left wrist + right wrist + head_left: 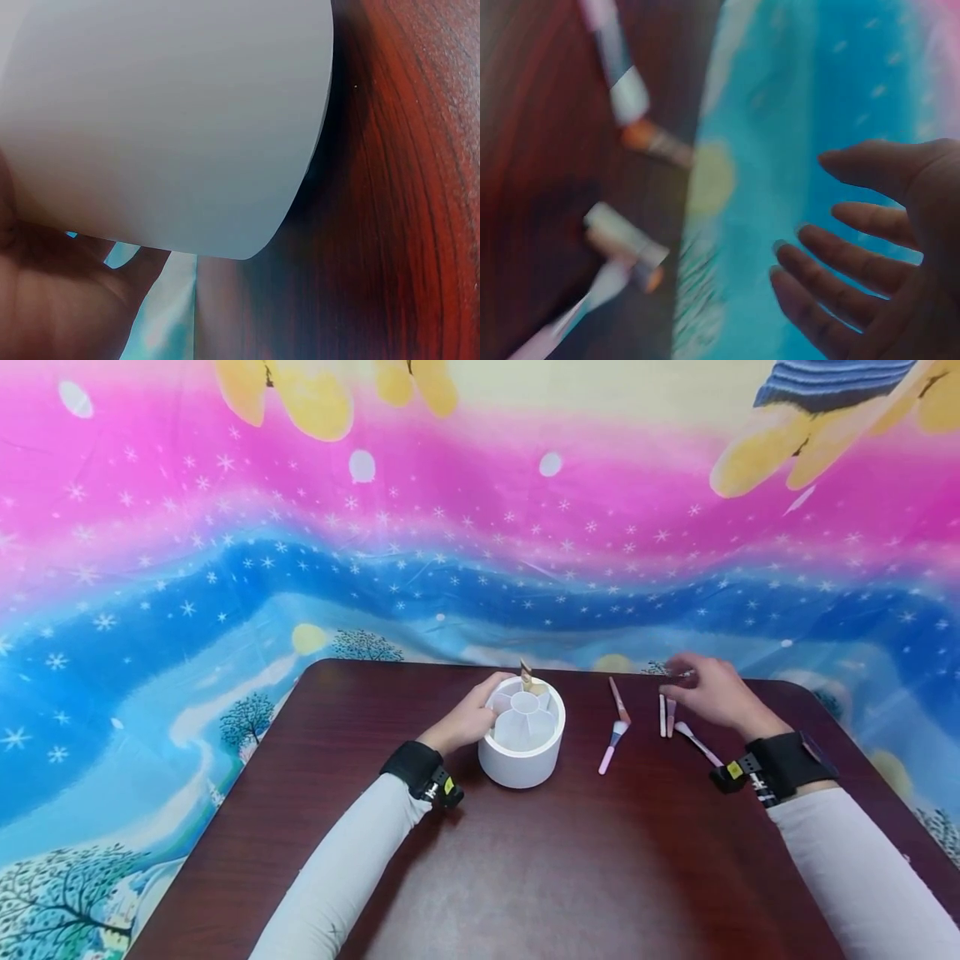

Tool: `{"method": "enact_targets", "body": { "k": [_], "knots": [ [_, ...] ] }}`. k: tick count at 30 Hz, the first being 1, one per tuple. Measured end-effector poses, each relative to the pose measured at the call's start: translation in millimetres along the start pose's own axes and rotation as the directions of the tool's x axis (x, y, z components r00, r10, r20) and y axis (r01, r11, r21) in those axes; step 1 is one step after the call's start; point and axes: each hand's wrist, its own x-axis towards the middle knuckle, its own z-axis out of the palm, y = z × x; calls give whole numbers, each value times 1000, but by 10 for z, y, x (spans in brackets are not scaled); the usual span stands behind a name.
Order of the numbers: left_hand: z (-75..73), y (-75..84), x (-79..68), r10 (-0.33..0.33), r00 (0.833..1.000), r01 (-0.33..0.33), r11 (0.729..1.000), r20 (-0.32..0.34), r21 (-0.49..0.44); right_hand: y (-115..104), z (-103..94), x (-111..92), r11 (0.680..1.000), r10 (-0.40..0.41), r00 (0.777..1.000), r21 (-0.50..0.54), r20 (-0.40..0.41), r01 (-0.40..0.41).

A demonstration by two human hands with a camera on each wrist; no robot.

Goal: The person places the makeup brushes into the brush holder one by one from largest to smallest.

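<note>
My left hand (471, 718) grips the left side of a round white organizer (519, 768), which stands on the table with several compartments open at its top. A gold-coloured piece (527, 672) stands up in a rear compartment; its kind is too small to tell. In the left wrist view, the organizer's smooth white wall (172, 127) hides most of the fingers. The right hand (708, 692) hovers above the far right part of the table, holding nothing. Its fingers (840, 277) are apart and slightly bent. Beneath it lie two short makeup brushes (663, 717) side by side and a white-tipped brush (697, 743).
Between the organizer and the right hand lie a brown-handled brush (617, 695) and a pink-handled brush (613, 749), end to end. The dark wooden table (570, 877) reaches back to a colourful printed cloth (465, 568) hanging behind it.
</note>
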Motion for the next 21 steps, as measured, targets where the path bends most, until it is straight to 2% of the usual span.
{"method": "enact_targets", "body": {
  "k": [5, 9, 18, 21],
  "knots": [
    [-11, 3, 1, 4, 1000, -4, 1000, 11, 0, 378, 111, -59, 992, 71, 991, -116, 118, -57],
    [-16, 7, 3, 0, 1000, 0, 1000, 7, 6, 568, 174, -119, 982, 115, 974, -168, 193, -83],
    [-13, 0, 6, 0, 1000, 0, 1000, 7, 10, 718, 261, -180, 973, 184, 940, -188, 287, -133],
    [-5, -1, 7, 2, 1000, -2, 1000, 10, 7, 739, 240, -194, 975, 189, 938, -169, 290, -145]
  ]
}}
